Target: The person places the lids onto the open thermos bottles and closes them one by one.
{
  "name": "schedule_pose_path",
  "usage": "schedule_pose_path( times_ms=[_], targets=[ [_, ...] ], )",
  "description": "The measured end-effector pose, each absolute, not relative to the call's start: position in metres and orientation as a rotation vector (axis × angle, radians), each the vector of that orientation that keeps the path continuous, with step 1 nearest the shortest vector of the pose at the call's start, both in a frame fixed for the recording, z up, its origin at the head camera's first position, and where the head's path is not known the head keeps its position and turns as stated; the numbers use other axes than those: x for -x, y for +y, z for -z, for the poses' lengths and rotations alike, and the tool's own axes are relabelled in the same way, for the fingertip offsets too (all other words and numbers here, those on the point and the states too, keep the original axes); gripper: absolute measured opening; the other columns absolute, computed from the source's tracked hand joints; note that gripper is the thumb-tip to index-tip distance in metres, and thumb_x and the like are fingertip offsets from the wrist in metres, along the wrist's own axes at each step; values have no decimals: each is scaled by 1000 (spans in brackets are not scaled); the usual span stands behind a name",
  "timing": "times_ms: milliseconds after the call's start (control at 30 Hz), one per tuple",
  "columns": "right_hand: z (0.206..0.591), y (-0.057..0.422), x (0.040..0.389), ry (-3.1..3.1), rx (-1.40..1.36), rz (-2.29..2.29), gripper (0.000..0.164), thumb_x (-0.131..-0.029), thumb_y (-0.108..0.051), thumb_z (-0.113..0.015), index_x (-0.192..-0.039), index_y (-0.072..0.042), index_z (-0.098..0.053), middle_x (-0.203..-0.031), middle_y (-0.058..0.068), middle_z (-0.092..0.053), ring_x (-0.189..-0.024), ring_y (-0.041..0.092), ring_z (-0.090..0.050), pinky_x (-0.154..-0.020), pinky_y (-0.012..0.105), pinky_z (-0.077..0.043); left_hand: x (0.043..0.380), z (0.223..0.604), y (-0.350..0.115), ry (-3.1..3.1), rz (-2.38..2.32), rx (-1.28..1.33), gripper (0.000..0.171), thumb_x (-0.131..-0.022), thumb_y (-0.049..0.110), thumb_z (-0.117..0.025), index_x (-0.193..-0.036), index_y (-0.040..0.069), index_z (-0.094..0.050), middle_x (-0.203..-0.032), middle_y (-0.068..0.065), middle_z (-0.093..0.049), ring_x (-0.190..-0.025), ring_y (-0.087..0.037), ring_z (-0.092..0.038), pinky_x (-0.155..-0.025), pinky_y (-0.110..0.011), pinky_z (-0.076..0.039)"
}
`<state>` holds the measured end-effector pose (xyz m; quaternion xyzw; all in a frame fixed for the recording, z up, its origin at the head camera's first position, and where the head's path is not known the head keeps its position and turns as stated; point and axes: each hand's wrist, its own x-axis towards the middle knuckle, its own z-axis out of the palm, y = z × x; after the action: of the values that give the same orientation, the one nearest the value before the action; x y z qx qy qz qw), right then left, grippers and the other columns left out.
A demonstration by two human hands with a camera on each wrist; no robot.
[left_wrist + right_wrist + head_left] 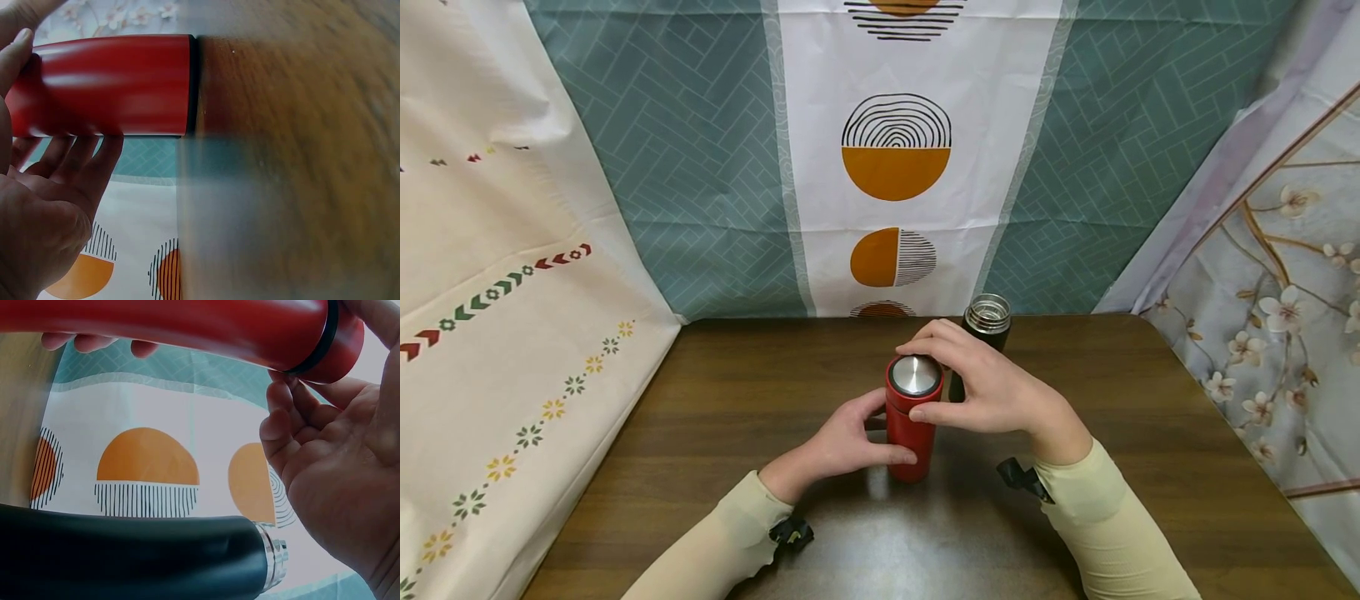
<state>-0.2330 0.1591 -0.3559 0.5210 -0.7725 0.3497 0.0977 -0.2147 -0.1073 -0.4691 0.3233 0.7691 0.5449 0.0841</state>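
A red thermos flask [911, 446] stands upright on the table, topped by a lid [916, 376] with a shiny silver disc and a dark ring. My left hand [842, 440] holds the flask's body, thumb in front and fingers behind, as the left wrist view of the red flask [119, 87] shows. From the right, my right hand [992, 385] grips the lid between thumb and fingers. Behind that hand is a black flask [996, 337], lidless, its silver threaded neck [275, 556] bare in the right wrist view.
Dark wood-grain table [745, 367] lies under everything. A green and white patterned cloth [700, 167] hangs along the back edge. Cream cloth [512, 350] hangs at the left and a flowered cloth [1262, 350] at the right.
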Motion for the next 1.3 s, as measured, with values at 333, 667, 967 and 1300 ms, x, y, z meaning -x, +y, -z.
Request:
schedule_pose_path(
  times_ms=[333, 667, 967, 1300],
  targets=[
    [354, 156, 232, -2297, -1506, -998, 59, -93, -43, -92, -139, -17, -67, -125, -11, -64, -120, 11, -57, -100, 30, -52, 215, 470, -108, 2301, -1638, -978, 63, -90, 32, -96, -146, 27, -66, -136, 9, -73, -127, -17, -68, -112, -53, -54],
    [354, 155, 231, -2311, -1448, -924, 58, -90, -49, -94, -132, -18, -67, -120, -14, -63, -116, 9, -57, -99, 29, -50, 215, 470, -108, 2312, -1625, -979, 64, -90, 32, -96, -146, 27, -66, -136, 10, -73, -128, -16, -67, -112, -51, -55],
    [354, 152, 228, -2316, -1399, -871, 61, -87, -54, -96, -124, -16, -65, -118, -10, -63, -113, 9, -57, -96, 27, -50, 214, 469, -108, 2326, -1617, -988, 63, -90, 33, -95, -145, 26, -66, -135, 9, -73, -127, -16, -68, -111, -48, -55],
    [354, 151, 227, -2334, -1374, -870, 66, -84, -58, -96, -123, -16, -63, -118, -8, -62, -112, 9, -56, -96, 27, -51, 216, 470, -108, 2319, -1614, -996, 64, -90, 32, -96, -146, 28, -66, -136, 10, -73, -128, -16, -67, -112, -48, -55]
  ],
)
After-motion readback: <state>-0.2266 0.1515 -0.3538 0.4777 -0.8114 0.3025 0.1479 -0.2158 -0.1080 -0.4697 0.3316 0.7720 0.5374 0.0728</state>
